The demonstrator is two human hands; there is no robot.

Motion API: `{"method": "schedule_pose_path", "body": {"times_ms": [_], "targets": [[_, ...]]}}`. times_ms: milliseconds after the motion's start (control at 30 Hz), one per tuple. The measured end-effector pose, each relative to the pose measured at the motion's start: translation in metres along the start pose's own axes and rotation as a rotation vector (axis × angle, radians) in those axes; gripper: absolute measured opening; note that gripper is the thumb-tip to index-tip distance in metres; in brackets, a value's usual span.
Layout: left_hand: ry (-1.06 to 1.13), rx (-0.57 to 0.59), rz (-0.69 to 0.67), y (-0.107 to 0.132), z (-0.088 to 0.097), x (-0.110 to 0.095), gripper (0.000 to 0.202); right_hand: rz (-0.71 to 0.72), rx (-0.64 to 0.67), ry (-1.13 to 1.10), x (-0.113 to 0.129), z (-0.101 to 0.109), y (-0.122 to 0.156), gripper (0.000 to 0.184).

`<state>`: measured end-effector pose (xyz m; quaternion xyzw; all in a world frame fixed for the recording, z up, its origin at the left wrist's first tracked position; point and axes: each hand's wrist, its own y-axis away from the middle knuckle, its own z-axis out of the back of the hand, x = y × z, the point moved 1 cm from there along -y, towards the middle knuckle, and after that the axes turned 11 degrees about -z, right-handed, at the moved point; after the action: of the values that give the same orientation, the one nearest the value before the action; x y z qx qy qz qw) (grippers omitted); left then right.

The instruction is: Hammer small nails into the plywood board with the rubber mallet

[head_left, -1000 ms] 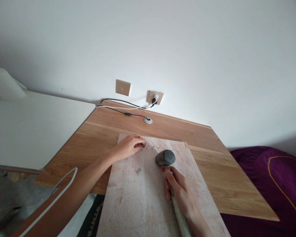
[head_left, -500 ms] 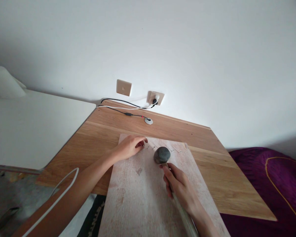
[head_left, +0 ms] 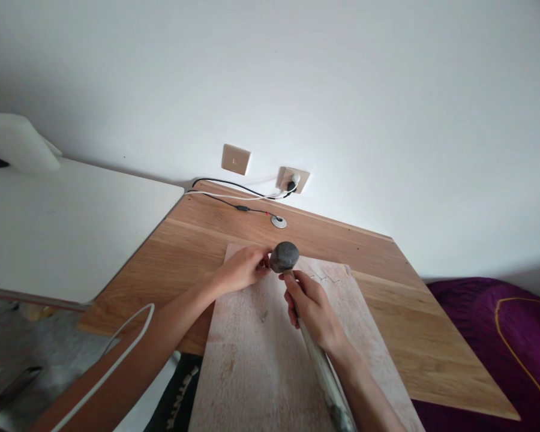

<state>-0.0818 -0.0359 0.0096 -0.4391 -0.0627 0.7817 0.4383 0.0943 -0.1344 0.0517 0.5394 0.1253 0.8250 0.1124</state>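
My right hand (head_left: 312, 303) is wrapped round the handle of a hammer (head_left: 284, 258) with a rounded dark grey head and a long, worn pale handle. Its head hovers beside the fingertips of my left hand (head_left: 247, 268), over the far part of a pale, scuffed wooden board (head_left: 243, 360). The left fingers are pinched together near the board's surface; what sits between them is hidden. Several thin nails (head_left: 323, 278) stand in the board near its far edge, right of the hammer head. A small grey mark or bit (head_left: 264, 315) shows nearer to me.
The board lies on a wooden desk (head_left: 378, 312) against a white wall. Black and white cables (head_left: 234, 195) run along the back to a wall socket (head_left: 292, 180). A white table (head_left: 94, 222) adjoins on the left; purple cloth (head_left: 472, 318) is at the right. A white cord (head_left: 130, 342) crosses my left forearm.
The hammer head has moved up and left, close to my left fingertips, with my right hand following. My left hand stays near the same spot on the board. The view has shifted slightly.
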Motion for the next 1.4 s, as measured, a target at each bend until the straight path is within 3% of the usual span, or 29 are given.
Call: {"method": "schedule_pose_path", "body": {"times_ms": [333, 1067, 1200, 1400], "targets": [[0.039, 0.008, 0.032, 0.0022, 0.001, 0.0023, 0.051, 0.039, -0.044, 0.106, -0.0049, -0.0053, -0.0008, 0.045], [0.045, 0.01, 0.01, 0.0029, 0.0004, 0.0062, 0.055, 0.013, -0.025, 0.137, -0.0107, -0.006, 0.0005, 0.043], [0.045, 0.027, 0.027, 0.003, 0.0016, 0.0048, 0.055, 0.064, -0.099, 0.152, -0.0063, -0.0044, 0.0024, 0.042], [0.015, 0.012, 0.009, 0.0034, 0.0007, 0.0059, 0.057, 0.067, -0.089, 0.192, -0.0028, -0.0039, 0.0033, 0.042]]}}
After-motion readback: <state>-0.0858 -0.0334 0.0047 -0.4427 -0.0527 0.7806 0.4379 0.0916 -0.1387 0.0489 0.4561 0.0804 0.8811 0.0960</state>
